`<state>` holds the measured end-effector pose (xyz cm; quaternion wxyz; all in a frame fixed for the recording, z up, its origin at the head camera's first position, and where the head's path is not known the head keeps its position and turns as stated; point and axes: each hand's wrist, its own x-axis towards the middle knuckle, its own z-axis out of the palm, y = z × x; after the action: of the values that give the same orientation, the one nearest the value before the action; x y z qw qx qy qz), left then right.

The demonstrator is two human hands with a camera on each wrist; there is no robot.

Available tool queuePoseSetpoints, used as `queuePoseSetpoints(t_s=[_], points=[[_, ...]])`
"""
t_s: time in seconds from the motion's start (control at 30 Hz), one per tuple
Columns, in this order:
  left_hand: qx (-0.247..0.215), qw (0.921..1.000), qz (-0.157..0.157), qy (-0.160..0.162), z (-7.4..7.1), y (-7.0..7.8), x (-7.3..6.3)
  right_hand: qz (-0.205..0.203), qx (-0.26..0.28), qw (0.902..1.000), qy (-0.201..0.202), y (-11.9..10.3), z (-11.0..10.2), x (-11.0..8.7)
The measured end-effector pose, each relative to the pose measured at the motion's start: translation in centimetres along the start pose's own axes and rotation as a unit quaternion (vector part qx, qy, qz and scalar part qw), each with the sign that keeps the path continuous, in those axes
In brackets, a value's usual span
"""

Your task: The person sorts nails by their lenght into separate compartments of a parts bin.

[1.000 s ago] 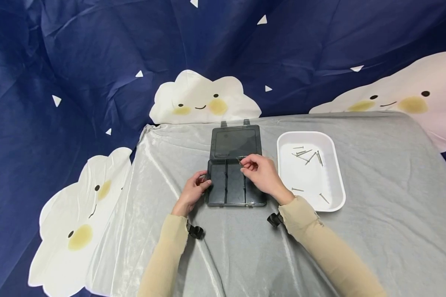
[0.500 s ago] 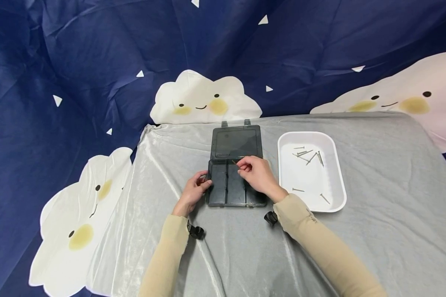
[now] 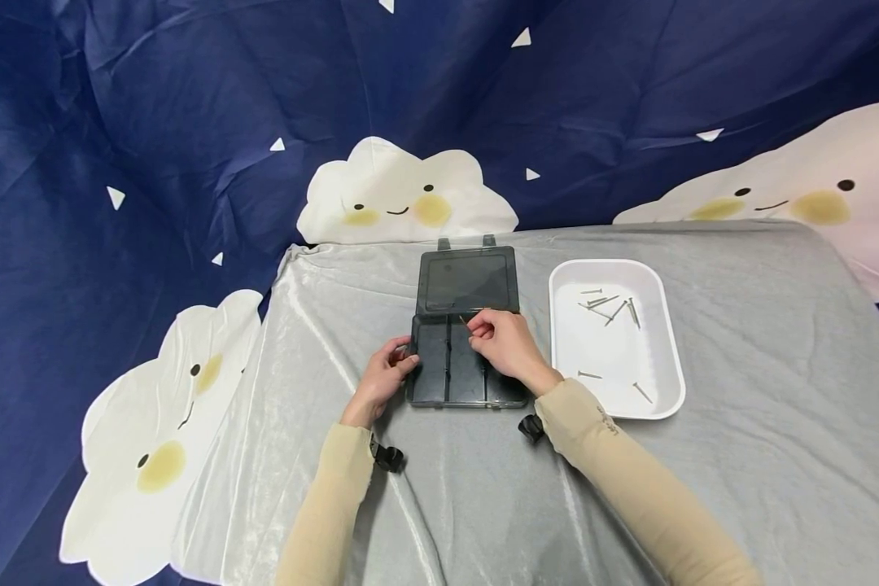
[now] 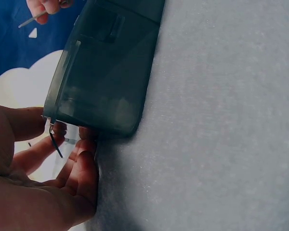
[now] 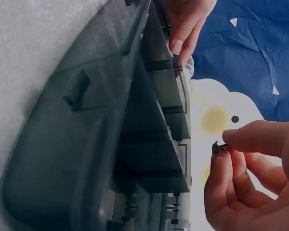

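A dark translucent compartment box (image 3: 429, 376) lies open on the grey cloth, its lid (image 3: 469, 281) folded back away from me. My left hand (image 3: 381, 379) grips the box's left side, thumb at the rim and fingers against the outer wall in the left wrist view. Above the middle compartment, my right hand (image 3: 509, 343) pinches a thin metal screw (image 5: 217, 147) between thumb and fingers. Its head shows at the fingertips in the right wrist view, while the shank (image 4: 31, 20) juts out in the left wrist view.
To the right of the box stands a white tray (image 3: 675, 366) with several loose screws (image 3: 632, 313) in it. Grey cloth (image 3: 469, 488) covers the table. Behind hangs a blue curtain (image 3: 212, 98) with cloud prints.
My right hand has moved left with the screw, from the right divider to over the middle compartment, and has nearly stopped. The left hand stays on the box.
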<state>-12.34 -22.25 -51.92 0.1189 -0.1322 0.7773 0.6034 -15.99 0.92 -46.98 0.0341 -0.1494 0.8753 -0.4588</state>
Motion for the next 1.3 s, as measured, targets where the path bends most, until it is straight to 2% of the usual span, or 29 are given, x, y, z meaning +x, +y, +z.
queuePoseSetpoints(t_s=[0.37,0.8,1.03,1.3], points=[[-0.001,1.0,-0.003,0.003,0.1,0.0,0.1,-0.002,-0.037,0.9993,0.001,0.4,0.8,0.3],[0.0,1.0,-0.002,0.007,0.2,0.0,0.0,-0.042,-0.054,0.9974,0.022,1.0,1.5,0.3],[-0.004,0.9999,-0.006,0.007,0.1,-0.1,0.1,-0.027,-0.073,0.9969,0.01,0.9,1.7,0.5],[-0.004,1.0,-0.007,0.006,0.1,-0.1,0.1,-0.053,-0.092,0.9931,0.05,1.1,1.9,0.4]])
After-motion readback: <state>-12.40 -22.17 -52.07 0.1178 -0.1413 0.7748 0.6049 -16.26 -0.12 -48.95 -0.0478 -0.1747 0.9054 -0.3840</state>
